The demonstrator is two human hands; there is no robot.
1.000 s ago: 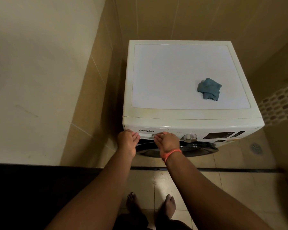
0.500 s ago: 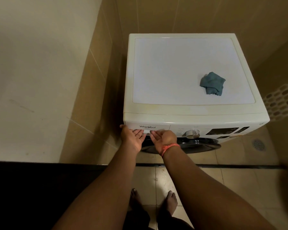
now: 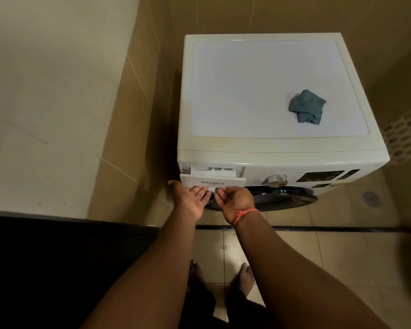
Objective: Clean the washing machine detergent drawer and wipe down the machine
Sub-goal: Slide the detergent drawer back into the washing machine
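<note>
The white washing machine (image 3: 271,143) stands in a tiled corner. Its detergent drawer (image 3: 211,180), at the front's upper left, is pulled partly out, and pale compartments show behind its front panel. My left hand (image 3: 191,200) lies palm up under the drawer's left part, with its fingertips at the lower edge and its thumb by the left corner. My right hand (image 3: 235,200), with an orange wristband, curls its fingers into the recess under the drawer front. A crumpled teal cloth (image 3: 306,106) lies on the machine's top at the right.
A silver dial (image 3: 277,180) and a dark display (image 3: 323,176) sit right of the drawer, above the dark round door (image 3: 282,197). A tiled wall (image 3: 133,115) closes in on the left. A floor drain (image 3: 370,198) lies at the right. My bare feet (image 3: 246,277) stand on the tiles.
The drawer was flush with the front panel before and has now slid part way out. Both hands turned palm up and came back toward me with it.
</note>
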